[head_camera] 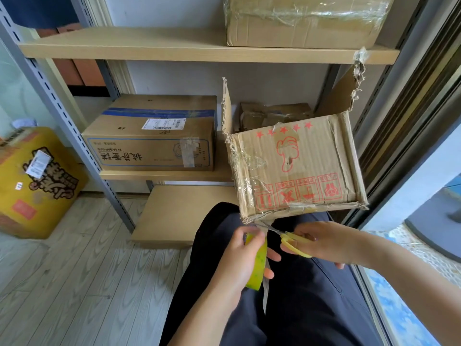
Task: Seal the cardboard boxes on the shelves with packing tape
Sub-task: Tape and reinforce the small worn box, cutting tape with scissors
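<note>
A person's left hand (245,255) is gripping a tape roll (257,263), fingers curled round it, holding the strip taut for cutting. The right hand (321,243) is clasping yellow scissors (293,242) at the strip. The open box (296,166) is overhanging the middle shelf's (164,174) front right edge.

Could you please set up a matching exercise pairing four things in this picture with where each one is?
Things:
1. tape roll
2. scissors
3. yellow box
4. box with blue tape

Places:
A. on the floor left of the rack
B. in the right hand
C. on the middle shelf
D. in the left hand

Pairs: 1-D, 2-B, 3-A, 4-C
</note>
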Motion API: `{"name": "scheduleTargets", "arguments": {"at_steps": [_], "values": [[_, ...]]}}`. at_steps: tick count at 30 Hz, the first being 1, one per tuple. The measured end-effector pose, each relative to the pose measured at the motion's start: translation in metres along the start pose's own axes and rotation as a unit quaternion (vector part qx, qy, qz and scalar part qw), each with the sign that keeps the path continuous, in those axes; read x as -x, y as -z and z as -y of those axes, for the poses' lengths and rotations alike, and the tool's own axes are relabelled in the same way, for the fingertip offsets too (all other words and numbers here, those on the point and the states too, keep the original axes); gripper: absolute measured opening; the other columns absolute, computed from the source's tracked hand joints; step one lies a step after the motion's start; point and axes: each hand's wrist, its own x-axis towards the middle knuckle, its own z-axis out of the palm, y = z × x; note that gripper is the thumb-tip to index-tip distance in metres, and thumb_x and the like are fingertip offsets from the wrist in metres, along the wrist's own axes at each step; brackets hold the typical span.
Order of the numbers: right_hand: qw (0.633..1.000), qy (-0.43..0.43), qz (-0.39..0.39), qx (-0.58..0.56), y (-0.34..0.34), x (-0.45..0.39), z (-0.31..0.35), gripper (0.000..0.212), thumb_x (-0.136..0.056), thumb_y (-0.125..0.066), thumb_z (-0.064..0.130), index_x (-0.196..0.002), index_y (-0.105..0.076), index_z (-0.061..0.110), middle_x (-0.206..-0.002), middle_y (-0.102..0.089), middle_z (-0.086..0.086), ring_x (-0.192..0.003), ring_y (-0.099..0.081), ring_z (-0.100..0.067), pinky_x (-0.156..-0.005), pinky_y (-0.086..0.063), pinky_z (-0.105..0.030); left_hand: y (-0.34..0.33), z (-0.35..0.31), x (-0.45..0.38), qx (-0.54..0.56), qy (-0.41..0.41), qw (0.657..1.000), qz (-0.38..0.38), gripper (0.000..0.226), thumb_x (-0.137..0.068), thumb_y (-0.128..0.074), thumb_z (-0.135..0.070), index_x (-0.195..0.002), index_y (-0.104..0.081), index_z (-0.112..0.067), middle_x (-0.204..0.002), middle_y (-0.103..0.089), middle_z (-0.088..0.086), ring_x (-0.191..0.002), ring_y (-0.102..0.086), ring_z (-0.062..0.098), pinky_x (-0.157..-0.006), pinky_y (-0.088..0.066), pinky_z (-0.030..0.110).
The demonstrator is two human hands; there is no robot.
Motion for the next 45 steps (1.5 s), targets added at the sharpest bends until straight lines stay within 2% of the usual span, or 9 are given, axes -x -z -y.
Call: {"name": "scheduleTargets", "arguments": {"at_steps": [5, 12, 19, 23, 28, 32, 37, 42, 45], "values": [[0.996, 0.024, 0.081, 0.011, 0.008, -0.014, 0.0, 0.031, -0.096, -0.045, 0.056, -0.096, -0.063, 0.03, -0.105, -0.056, 0.01, -0.097, -0.061, -0.014, -0.058, -0.05, -0.019, -0.003, 0.006, 0.012, 0.048, 0.044, 0.998, -0.005, 0.018, -0.102, -0.053, -0.023, -0.112, -0.053, -0.008, -0.076, -0.074, 0.013, -0.042, -0.054, 0.02, -0.048, -0.046, 0.024], [0.991, 0.056, 0.119, -0.026, 0.011, -0.019, -0.005, 0.03, -0.091, -0.055, 0.059, -0.084, -0.071, 0.034, -0.091, -0.057, 0.008, -0.079, -0.051, -0.009, -0.055, -0.047, -0.02, -0.009, 0.008, 0.021, 0.06, 0.053, 0.997, -0.025, 0.018, -0.102, -0.053, -0.021, -0.115, -0.053, -0.008, -0.072, -0.073, 0.012, -0.048, -0.061, 0.022, -0.064, -0.051, 0.033], [0.989, 0.057, 0.135, -0.018, 0.014, -0.01, -0.012, 0.033, -0.087, -0.058, 0.061, -0.088, -0.072, 0.031, -0.081, -0.054, 0.008, -0.075, -0.051, -0.008, -0.058, -0.047, -0.021, -0.014, 0.005, 0.033, 0.087, 0.076, 0.993, -0.033, 0.016, -0.1, -0.057, -0.015, -0.113, -0.056, -0.006, -0.067, -0.072, 0.011, -0.054, -0.068, 0.023, -0.06, -0.053, 0.028], [0.987, 0.058, 0.152, -0.004, 0.014, -0.006, -0.012, 0.05, -0.068, -0.054, 0.07, -0.092, -0.073, 0.029, -0.073, -0.05, 0.013, -0.071, -0.048, -0.007, -0.058, -0.045, -0.021, -0.015, 0.006, 0.037, 0.091, 0.083, 0.992, -0.033, 0.015, -0.1, -0.057, -0.015, -0.113, -0.057, -0.008, -0.069, -0.072, 0.013, -0.057, -0.069, 0.025, -0.061, -0.055, 0.029], [0.988, 0.09, 0.125, -0.001, 0.012, -0.005, -0.017, 0.044, -0.072, -0.053, 0.067, -0.088, -0.076, 0.034, -0.068, -0.052, 0.009, -0.062, -0.046, -0.009, -0.054, -0.039, -0.019, -0.018, 0.009, 0.04, 0.085, 0.085, 0.992, -0.037, 0.016, -0.1, -0.057, -0.018, -0.113, -0.057, -0.009, -0.07, -0.072, 0.014, -0.061, -0.07, 0.026, -0.067, -0.056, 0.033], [0.991, 0.113, 0.072, 0.021, 0.009, -0.002, -0.025, 0.024, -0.091, -0.056, 0.049, -0.083, -0.075, 0.038, -0.058, -0.054, 0.011, -0.053, -0.044, -0.002, -0.059, -0.037, -0.02, -0.018, 0.01, 0.04, 0.083, 0.098, 0.991, -0.046, 0.016, -0.099, -0.058, -0.017, -0.112, -0.058, -0.007, -0.07, -0.072, 0.015, -0.06, -0.07, 0.027, -0.068, -0.056, 0.034], [0.983, 0.087, -0.06, 0.152, 0.007, 0.01, -0.038, 0.032, -0.085, -0.059, 0.063, -0.078, -0.066, 0.032, -0.069, -0.062, 0.014, -0.06, -0.052, -0.002, -0.066, -0.049, -0.026, -0.024, 0.018, 0.047, 0.124, 0.174, 0.977, -0.027, 0.018, -0.1, -0.057, -0.011, -0.111, -0.056, 0.003, -0.063, -0.069, 0.016, -0.051, -0.067, 0.024, -0.054, -0.055, 0.027], [0.98, 0.043, 0.003, 0.196, 0.009, 0.047, -0.045, 0.027, -0.079, -0.059, 0.069, -0.088, -0.064, 0.043, -0.082, -0.063, 0.019, -0.074, -0.059, -0.002, -0.07, -0.05, -0.022, -0.018, 0.012, 0.037, 0.105, 0.1, 0.987, -0.075, 0.023, -0.095, -0.065, -0.014, -0.114, -0.055, -0.003, -0.073, -0.073, 0.015, -0.063, -0.072, 0.025, -0.063, -0.058, 0.032], [0.976, 0.007, -0.009, 0.215, 0.002, 0.058, -0.051, 0.026, -0.079, -0.058, 0.07, -0.077, -0.055, 0.044, -0.086, -0.061, 0.017, -0.074, -0.057, -0.003, -0.071, -0.048, -0.02, -0.017, 0.01, 0.032, 0.116, 0.095, 0.986, -0.074, 0.033, -0.089, -0.073, -0.019, -0.114, -0.056, -0.008, -0.081, -0.073, 0.015, -0.071, -0.074, 0.026, -0.066, -0.058, 0.034]]}}
